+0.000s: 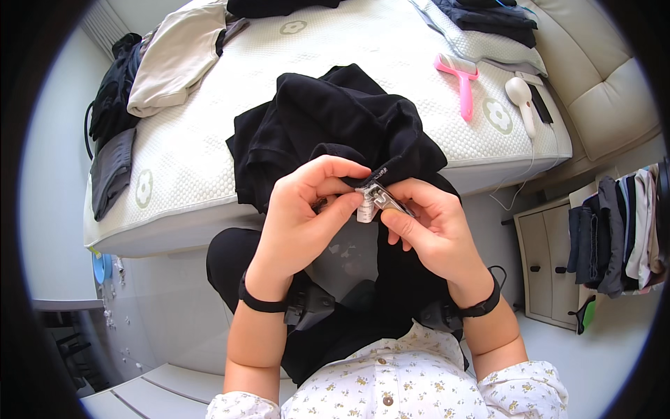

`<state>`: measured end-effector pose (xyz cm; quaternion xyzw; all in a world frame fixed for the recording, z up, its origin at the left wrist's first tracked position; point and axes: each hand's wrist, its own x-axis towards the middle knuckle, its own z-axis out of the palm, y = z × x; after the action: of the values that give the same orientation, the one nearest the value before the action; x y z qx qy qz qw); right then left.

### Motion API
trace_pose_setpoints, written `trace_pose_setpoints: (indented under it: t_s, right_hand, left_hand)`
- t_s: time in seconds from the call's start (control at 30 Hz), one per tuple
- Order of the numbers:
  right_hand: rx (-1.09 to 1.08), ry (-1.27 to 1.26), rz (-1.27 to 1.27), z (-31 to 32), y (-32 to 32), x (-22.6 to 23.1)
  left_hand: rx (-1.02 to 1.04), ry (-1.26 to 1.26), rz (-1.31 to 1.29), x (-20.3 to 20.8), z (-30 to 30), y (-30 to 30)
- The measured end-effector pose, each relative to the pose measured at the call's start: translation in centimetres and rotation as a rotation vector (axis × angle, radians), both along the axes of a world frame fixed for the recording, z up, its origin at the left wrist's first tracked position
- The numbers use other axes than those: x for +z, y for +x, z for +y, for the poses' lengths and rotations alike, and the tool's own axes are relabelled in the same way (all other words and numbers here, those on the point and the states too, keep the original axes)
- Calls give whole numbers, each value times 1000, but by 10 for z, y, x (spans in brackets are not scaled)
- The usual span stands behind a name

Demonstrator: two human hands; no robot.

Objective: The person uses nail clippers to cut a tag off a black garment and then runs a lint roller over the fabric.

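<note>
Two bare hands meet in front of my chest over a black fabric garment (pixel 335 122) that spills from the white quilted mattress (pixel 391 42) down to my lap. My left hand (pixel 300 209) is pinched shut on the small white sewn-in label (pixel 366 207), pulling it taut. My right hand (pixel 433 227), just beside it, is clamped on a small silver metal clipper (pixel 386 199) whose tip touches the label. The label looks attached, so I judge the cutting not yet done. Beyond my right hand lie a pink plastic lint brush (pixel 460 80) and a white handheld device (pixel 522 98).
</note>
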<state>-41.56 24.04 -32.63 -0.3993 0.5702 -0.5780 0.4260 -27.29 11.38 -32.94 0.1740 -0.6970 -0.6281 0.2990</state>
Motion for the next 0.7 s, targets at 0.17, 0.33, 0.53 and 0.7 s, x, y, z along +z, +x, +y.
trace_pose_setpoints:
  t_s: [0.17,0.33,0.53,0.7]
  right_hand:
    - [-36,-17,-50,-2,5,-6]
    - [-43,-45,-77,-5,8,-7]
    - [-56,3,-86,-4,11,-9]
    - [-80,-18,-91,-3,13,-11]
  left_hand:
    - [71,-5,-38,2,0,-2]
    - [103,-30,-76,5,-1,-5]
    - [120,-126,-90,5,0,-6]
    - [133,-186,-65,3,1,-11]
